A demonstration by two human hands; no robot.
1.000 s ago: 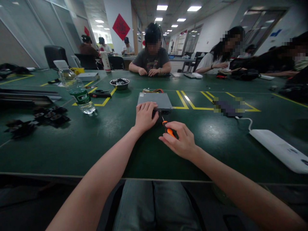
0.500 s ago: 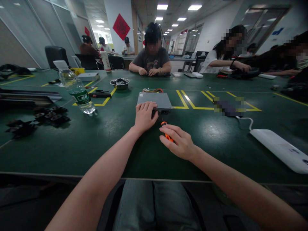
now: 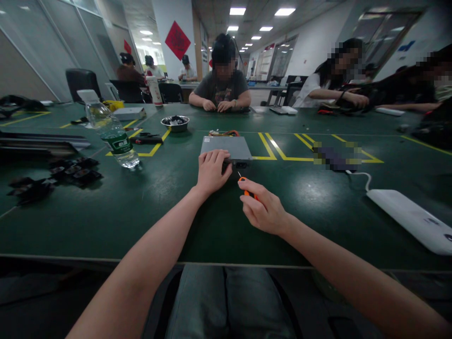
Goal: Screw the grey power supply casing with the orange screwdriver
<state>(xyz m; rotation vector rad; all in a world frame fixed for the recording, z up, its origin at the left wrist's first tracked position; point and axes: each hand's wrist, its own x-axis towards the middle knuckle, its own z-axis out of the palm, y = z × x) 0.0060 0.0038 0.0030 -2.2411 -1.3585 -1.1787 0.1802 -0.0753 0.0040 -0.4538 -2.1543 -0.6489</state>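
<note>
A grey metal power supply (image 3: 229, 147) lies flat on the green table, its socket side facing me and a bundle of coloured wires at its far edge. My left hand (image 3: 213, 170) grips its near left part, fingers over the top and thumb down at the front face. Closed around the orange and black handle of a screwdriver (image 3: 250, 192) is my right hand (image 3: 265, 207). The thin shaft points up and left toward the socket side, its tip apart from the casing. My palm and fingers cover part of the handle.
A water bottle (image 3: 116, 136) and black parts (image 3: 76, 172) are on the left. Beyond them stands a metal bowl (image 3: 175, 124) with small pieces. To the right, a white power bank (image 3: 411, 219) is cabled to a blurred dark device (image 3: 334, 157). A co-worker (image 3: 222, 84) sits opposite.
My right hand has drawn the screwdriver slightly right and back from the power supply, and its shaft shows more clearly. My left hand and the power supply have stayed in place.
</note>
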